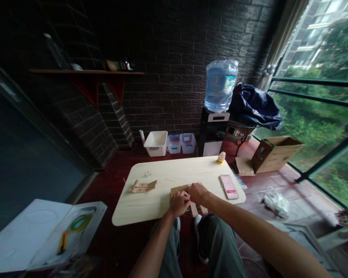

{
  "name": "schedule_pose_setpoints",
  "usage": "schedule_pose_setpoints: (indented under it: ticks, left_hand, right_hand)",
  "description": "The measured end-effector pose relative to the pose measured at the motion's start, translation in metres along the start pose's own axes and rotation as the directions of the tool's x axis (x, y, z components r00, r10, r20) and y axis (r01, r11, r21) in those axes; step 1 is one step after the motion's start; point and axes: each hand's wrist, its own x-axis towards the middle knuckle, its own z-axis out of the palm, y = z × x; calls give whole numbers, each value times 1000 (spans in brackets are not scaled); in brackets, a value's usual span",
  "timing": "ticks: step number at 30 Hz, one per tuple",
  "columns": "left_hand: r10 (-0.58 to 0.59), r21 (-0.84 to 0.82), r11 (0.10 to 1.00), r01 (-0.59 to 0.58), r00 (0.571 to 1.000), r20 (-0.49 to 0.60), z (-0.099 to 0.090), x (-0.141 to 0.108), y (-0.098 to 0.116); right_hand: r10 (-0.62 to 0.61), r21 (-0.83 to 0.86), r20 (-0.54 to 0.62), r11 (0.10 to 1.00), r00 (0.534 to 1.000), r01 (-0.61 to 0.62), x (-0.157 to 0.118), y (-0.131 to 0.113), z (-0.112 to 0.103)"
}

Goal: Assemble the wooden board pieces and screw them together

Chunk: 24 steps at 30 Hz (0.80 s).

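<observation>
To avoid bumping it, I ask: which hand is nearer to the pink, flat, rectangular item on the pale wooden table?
Right. The right hand is to the left of the pink item, with a gap between; the left hand is farther to the left.

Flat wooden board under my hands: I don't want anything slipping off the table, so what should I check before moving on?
1. Left hand at the board: ok.
2. Right hand beside the left, also at the board: ok.
3. Fingers gripping firmly: cannot tell, the hands hide the contact.
4. Wooden strips kept inside the near table edge: not ok, their ends seem to reach past it.
5. Separate wooden part apart from both hands: ok.
6. Small loose pieces away from the table's edge: ok.
</observation>
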Motion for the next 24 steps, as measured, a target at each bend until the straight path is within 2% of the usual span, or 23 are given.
schedule_pose_setpoints:
  ticks: [8, 11, 18, 24]
  left_hand:
    - [3, -67, 998, -4, 1000, -15, 1, 3, -4]
    - [-2, -111, 994, -1, 1000, -31, -1, 3, -6]
    - [-7, -133, 991, 0, 999, -51, -4, 1, -4]
    - [-31, -161, 987, 21, 998, -59, -2, 2, -5]
  right_hand:
    - [48, -16, -53, 999, 997, -49, -4, -3, 0]
    - [26, -22, -18, 999, 999, -27, -8, -1, -9]
    - [-115, -89, 79, 989, 990, 122, -11, 4, -25]
    - [-94, -48, 114, 994, 989, 100, -4, 8, -24]
